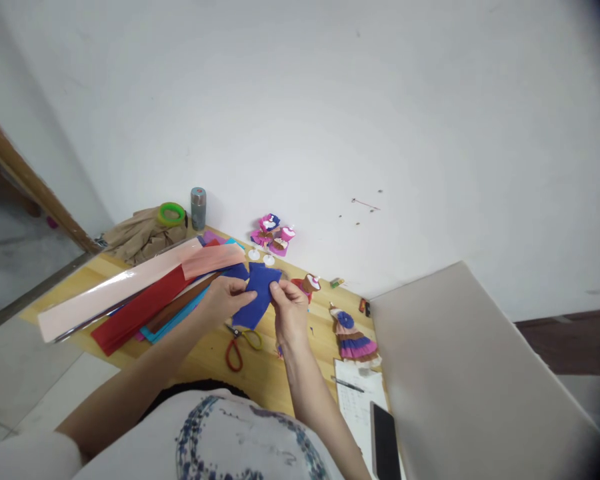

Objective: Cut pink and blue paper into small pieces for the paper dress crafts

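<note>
Both hands busy, approx. mid-frame: my left hand (229, 298) pinches the left side of a flat, deep-blue sheet of crepe-like paper (263, 293), thumb on top; my right hand (291, 308) pinches its upper right part, fingers closed narrow. Sheet's above the pale wooden table (267, 383); can't tell if it's 1 layer or several. No pleats visible on it, so I'd judge this pc. is at an early stage.

Scissors w/ red & yellow handles (237, 334) lie just below the sheet, lower centre, untouched.

Looks done, I'd say: the tiered, fan-shaped paper dress w/ a blue rosette (354, 337), lower right of centre; ditto the cluster of small pink, blue & brown paper figures (273, 237), left of centre nr. the white wall (300, 120). The small red pc. w/ white-and-brown top (311, 285), beyond my right hand, is part hidden, so can't tell if it's finished.

Left over, prob. material: stack at left of frame, incl. a long pale-pink strip (115, 288), red strip (140, 310), brown strip (177, 307) + bright-blue strips (176, 321), mostly full-length-looking. Two plain white discs (269, 260) nr. the figures seem unused.
</note>
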Motion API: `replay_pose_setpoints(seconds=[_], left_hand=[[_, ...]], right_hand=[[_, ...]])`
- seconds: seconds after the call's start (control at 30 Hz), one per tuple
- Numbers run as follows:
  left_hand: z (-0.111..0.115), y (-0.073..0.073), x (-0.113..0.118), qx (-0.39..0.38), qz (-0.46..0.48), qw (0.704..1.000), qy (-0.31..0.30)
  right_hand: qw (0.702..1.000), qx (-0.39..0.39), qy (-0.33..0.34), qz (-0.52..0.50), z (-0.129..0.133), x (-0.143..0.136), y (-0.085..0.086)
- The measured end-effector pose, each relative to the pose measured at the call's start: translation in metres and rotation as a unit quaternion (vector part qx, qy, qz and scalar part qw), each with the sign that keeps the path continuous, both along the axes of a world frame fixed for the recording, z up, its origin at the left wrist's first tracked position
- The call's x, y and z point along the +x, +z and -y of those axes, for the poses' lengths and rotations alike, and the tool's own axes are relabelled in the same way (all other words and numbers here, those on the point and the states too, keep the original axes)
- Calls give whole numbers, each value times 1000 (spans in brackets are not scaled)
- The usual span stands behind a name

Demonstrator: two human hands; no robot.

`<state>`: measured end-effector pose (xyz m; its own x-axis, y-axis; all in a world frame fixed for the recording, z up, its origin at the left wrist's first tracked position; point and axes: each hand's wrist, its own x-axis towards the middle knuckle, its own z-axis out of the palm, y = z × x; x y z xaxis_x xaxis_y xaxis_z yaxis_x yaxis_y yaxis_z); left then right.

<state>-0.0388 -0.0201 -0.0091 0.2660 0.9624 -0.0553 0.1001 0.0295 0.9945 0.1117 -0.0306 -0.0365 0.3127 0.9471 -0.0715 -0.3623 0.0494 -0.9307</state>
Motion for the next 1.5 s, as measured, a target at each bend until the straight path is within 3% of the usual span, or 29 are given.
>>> replay_pose_setpoints(seconds=[0.2, 0.43, 0.67, 0.77, 0.9, 1.2, 1.5], left_hand=[[-8, 1, -4, -92, 51, 994, -36], [-7, -9, -2, -104, 103, 988, -40], [-2, -9, 5, -107, 147, 983, -20], [-1, -6, 6, -126, 202, 971, -34], [0, -4, 7, -151, 254, 955, 0], [3, 1, 8, -72, 200, 976, 41], [3, 4, 9, -29, 152, 988, 26]], right_hand=[[997, 2, 77, 24, 5, 4, 4], [997, -5, 65, 29, 7, 8, 2], [997, 23, 14, 70, 7, 13, -1], [998, 43, 26, 46, 8, 14, 0], [997, 58, 55, 17, 10, 16, 3], [994, 71, 67, 51, 11, 21, 11], [989, 103, 44, 96, 13, 24, 15]])
